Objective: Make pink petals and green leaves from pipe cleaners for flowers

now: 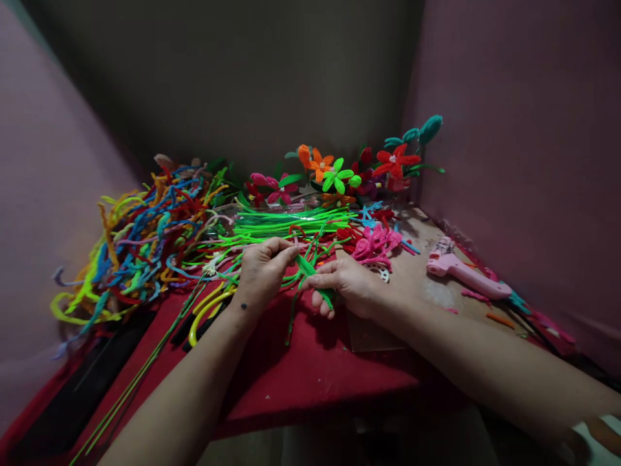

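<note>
Between my two hands a green pipe-cleaner leaf (305, 266) is stretched at a slant above the red cloth. My left hand (264, 265) pinches its upper left end between thumb and finger. Lower down, my right hand (347, 285) has closed on the other end, with the tip showing past the fingers. Loose green pipe cleaners (291, 310) hang and lie around the leaf. Just behind my hands is a bundle of bright green pipe cleaners (291, 223), partly in clear plastic.
A tangled heap of coloured pipe cleaners (155, 233) fills the left. Finished flowers (334, 171) stand at the back. Pink looped pieces (378, 244) and a pink glue gun (466, 275) lie on cardboard (412, 298) at right. Yellow-handled scissors (204, 314) lie beside my left wrist.
</note>
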{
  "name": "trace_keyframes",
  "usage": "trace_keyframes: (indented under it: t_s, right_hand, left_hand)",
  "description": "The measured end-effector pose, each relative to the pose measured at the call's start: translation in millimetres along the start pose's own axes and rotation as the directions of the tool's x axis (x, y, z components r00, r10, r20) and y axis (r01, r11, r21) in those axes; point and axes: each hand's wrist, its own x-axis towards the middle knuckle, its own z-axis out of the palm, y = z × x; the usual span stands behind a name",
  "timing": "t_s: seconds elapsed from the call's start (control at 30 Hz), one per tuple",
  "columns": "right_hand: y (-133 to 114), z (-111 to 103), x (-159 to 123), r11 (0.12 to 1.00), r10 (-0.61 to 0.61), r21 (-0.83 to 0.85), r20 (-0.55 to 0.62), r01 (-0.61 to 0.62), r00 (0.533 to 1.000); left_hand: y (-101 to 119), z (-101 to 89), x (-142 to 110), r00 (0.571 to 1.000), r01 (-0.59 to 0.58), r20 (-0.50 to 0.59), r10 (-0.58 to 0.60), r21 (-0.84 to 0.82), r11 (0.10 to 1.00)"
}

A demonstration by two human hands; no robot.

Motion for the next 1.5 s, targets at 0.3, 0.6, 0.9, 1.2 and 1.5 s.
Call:
trace_keyframes:
  t_s: [0.3,0.6,0.9,1.2,1.5]
  right_hand:
    - [2.0,-2.1,1.1,0.997,-0.053,-0.055,-0.001,0.053,0.999]
    - [3.2,-2.9,0.6,0.997,-0.062,0.055,0.018,0.061,0.998]
    - [3.9,-3.4,-1.0,0.993,-0.107,0.051,0.032,0.105,0.994]
    - [4.6,-3.5,1.5,0.963,-0.269,-0.094,-0.213,0.254,0.939]
    - [-0.6,-1.6,-2.8,0.916,-0.311,-0.335,-0.239,0.223,0.92]
  left_hand:
    - [-6.8,0.1,0.9,0.924,0.261,0.332,-0.187,-0.192,0.946]
    - [-5.1,0.4,0.5,0.908,0.359,0.345,-0.237,-0.354,0.864]
    - [-6.5,2.5,-3.7,0.883,0.399,0.388,-0.265,-0.323,0.858]
    - [-4.0,0.2,-1.8,0.879,0.422,0.39,-0.274,-0.37,0.828]
    - [-2.9,1.6,-2.9,0.876,0.427,0.401,-0.267,-0.388,0.817]
